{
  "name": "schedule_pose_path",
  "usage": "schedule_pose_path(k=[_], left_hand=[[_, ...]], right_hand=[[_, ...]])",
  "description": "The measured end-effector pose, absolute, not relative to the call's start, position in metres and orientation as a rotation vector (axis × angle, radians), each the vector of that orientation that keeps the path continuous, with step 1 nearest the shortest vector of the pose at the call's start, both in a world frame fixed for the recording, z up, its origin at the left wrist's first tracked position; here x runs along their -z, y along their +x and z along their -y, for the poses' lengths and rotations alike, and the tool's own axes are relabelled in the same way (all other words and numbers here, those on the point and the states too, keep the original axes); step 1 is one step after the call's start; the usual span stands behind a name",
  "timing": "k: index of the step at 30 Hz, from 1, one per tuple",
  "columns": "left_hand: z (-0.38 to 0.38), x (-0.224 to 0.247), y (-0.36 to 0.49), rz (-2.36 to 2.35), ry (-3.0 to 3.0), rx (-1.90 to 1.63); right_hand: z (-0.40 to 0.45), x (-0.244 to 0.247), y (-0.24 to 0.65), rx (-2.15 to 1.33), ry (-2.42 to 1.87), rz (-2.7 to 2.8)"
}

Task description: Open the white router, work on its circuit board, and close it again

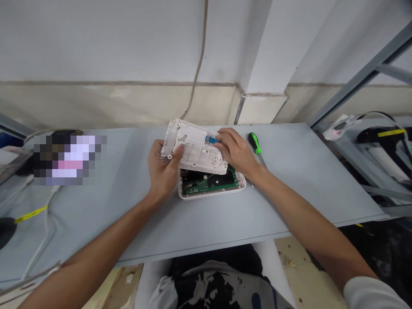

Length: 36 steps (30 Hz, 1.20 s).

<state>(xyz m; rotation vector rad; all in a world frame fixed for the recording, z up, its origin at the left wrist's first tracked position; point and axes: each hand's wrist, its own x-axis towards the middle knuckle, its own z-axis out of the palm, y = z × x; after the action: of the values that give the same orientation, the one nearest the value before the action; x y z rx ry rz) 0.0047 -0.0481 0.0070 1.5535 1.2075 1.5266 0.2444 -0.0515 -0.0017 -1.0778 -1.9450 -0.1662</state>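
Note:
A white plastic cover (193, 150) with rows of small vent holes is tilted up over an opened white housing. My left hand (165, 169) is closed on the cover's left end, thumb on its near face. At the upper right of the cover, the fingers of my right hand (236, 150) are pinched on a small blue tab (212, 140); its exact kind is hard to make out. Beneath lies the white housing (212, 196) on the table, with a green circuit board (195, 188) inside. The cover hides the far part of the board.
A green-and-black screwdriver (255, 143) lies right of the housing on the grey table (151, 240). White cables (46, 223) and a blurred-out object (69, 159) are at the left. At the right, a white device (339, 126) with a red light sits by a metal frame (363, 73).

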Motion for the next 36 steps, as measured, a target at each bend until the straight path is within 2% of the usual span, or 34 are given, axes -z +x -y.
schedule_pose_path(k=[6, 10, 21, 30, 36], left_hand=[[0.051, -0.019, 0.003, -1.208, 1.638, -1.521], [0.051, -0.017, 0.003, -1.224, 1.637, -1.537], [0.055, -0.006, 0.01, -1.213, 1.521, -1.554], [0.063, -0.013, 0.015, -1.186, 1.462, -1.535], [0.061, -0.018, 0.01, -1.178, 1.498, -1.486]], right_hand=[[0.058, -0.005, 0.249, 0.388, -1.279, 2.128], [0.056, 0.001, 0.248, 0.465, -1.214, 2.173], [0.052, 0.002, 0.259, 0.234, -0.986, 2.248], [0.061, 0.001, 0.256, -0.013, -1.005, 2.182], [0.066, -0.001, 0.258, 0.083, -1.012, 2.197]])
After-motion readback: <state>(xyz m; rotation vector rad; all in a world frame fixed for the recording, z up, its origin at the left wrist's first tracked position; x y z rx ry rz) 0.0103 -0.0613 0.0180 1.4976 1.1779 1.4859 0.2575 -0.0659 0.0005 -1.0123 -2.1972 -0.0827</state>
